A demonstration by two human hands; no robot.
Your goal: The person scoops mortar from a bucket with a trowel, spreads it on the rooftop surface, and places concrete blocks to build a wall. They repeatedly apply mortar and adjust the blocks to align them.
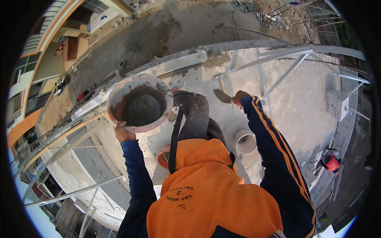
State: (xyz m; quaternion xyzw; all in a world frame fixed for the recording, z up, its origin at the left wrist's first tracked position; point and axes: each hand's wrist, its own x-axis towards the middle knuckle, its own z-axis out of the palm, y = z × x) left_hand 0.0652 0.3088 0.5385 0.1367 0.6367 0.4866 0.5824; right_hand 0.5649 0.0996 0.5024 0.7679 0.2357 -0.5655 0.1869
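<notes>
My left hand (124, 133) is closed on the lower left rim of a wide, pale pinkish bucket (168, 104). The bucket is tilted so its mouth shows, with wet grey mortar (143, 106) inside and smears on the inner wall. Out to the right, my right hand (239, 98) grips a trowel (222, 96) by its handle, which the fingers mostly hide. The trowel's dirty blade points left, apart from the bucket. Just beyond the blade, a hammer (220, 81) with a light wooden handle lies on the concrete.
A white bucket (240, 148) stands beside my right forearm. Grey blocks (335, 105) and metal struts (286, 77) are at the right, where a person in red (331, 162) is visible. A long pale beam (180, 63) lies along the far edge; poles (65, 139) cross the left.
</notes>
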